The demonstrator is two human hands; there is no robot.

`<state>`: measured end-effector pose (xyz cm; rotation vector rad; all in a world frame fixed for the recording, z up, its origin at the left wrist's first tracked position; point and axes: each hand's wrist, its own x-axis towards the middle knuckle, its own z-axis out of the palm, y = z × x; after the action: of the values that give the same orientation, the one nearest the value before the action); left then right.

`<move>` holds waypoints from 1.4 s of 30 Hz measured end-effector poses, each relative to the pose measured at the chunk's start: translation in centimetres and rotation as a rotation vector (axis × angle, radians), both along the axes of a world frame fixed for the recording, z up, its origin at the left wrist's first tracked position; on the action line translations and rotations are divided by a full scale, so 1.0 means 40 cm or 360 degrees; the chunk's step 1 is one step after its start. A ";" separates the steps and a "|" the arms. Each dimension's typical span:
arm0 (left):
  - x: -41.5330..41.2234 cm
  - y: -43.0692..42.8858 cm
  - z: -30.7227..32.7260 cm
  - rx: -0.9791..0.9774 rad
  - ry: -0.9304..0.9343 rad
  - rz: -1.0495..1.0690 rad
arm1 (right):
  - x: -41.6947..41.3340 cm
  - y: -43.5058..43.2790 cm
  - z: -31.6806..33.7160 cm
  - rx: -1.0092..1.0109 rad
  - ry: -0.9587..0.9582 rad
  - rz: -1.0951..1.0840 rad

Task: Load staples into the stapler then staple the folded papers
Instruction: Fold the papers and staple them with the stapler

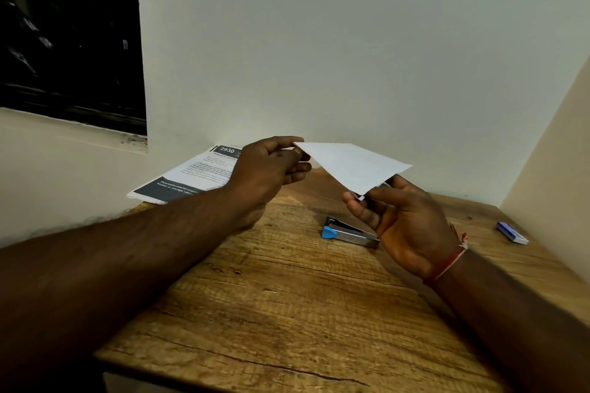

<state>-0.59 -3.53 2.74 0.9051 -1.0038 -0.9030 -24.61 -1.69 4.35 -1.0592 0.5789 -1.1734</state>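
Note:
A folded white paper (351, 164) is held in the air above the wooden table (287, 313). My left hand (271, 169) pinches its far left corner. My right hand (405, 223) pinches its near corner from below, palm turned toward me. A blue and silver stapler (346, 231) lies on the table under the paper, just left of my right hand and partly hidden by it. A small blue and white staple box (511, 232) lies at the right side of the table.
A stack of printed sheets (188, 175) with dark headers lies at the table's back left corner, overhanging the edge. White walls close in the table at the back and right. A dark window (70, 35) is at the upper left.

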 end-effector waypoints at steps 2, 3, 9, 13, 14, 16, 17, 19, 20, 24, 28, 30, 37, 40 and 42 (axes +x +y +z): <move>-0.001 0.003 0.000 -0.0033 -0.0042 0.0010 | 0.001 0.001 0.002 0.0019 0.0000 -0.0018; -0.002 0.004 0.000 -0.0057 -0.0098 0.0036 | 0.001 0.001 0.003 0.0036 -0.0001 -0.0029; -0.012 0.019 0.006 -0.0213 -0.0513 0.0217 | 0.001 0.002 0.005 0.0141 -0.0003 -0.0074; -0.017 0.030 0.017 -0.0211 -0.0441 0.0106 | -0.001 0.005 0.011 0.0159 0.0022 -0.0083; -0.018 0.032 0.019 -0.0203 -0.0388 0.0067 | 0.000 0.006 0.012 0.0164 0.0036 -0.0088; -0.018 0.032 0.020 -0.0190 -0.0317 0.0027 | 0.001 0.008 0.014 0.0169 0.0059 -0.0095; -0.018 0.030 0.019 -0.0184 -0.0305 0.0022 | 0.002 0.008 0.014 0.0171 0.0066 -0.0100; -0.017 0.029 0.018 -0.0176 -0.0292 0.0019 | 0.004 0.008 0.013 0.0170 0.0077 -0.0109; -0.016 0.028 0.018 -0.0174 -0.0281 0.0018 | 0.004 0.008 0.013 0.0167 0.0083 -0.0111; -0.016 0.026 0.019 -0.0181 -0.0261 0.0023 | 0.006 0.005 0.009 0.0161 0.0103 -0.0119; -0.014 0.024 0.018 -0.0192 -0.0239 0.0028 | 0.006 0.006 0.011 0.0168 0.0118 -0.0114; -0.012 0.022 0.017 -0.0187 -0.0234 0.0018 | 0.006 0.006 0.011 0.0157 0.0137 -0.0121; -0.009 0.017 0.023 -0.0097 0.0000 -0.0014 | 0.004 0.000 0.001 0.0001 0.0342 -0.0185; -0.007 0.022 0.025 -0.0091 0.0034 -0.0031 | 0.006 0.003 -0.001 -0.0046 0.0377 -0.0188; -0.008 0.023 0.026 -0.0108 0.0009 -0.0044 | 0.006 0.004 0.000 -0.0035 0.0373 -0.0184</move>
<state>-0.90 -2.60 3.76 0.8331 -1.0382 -0.8889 -24.37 -1.54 4.33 -1.2043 0.8213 -1.1651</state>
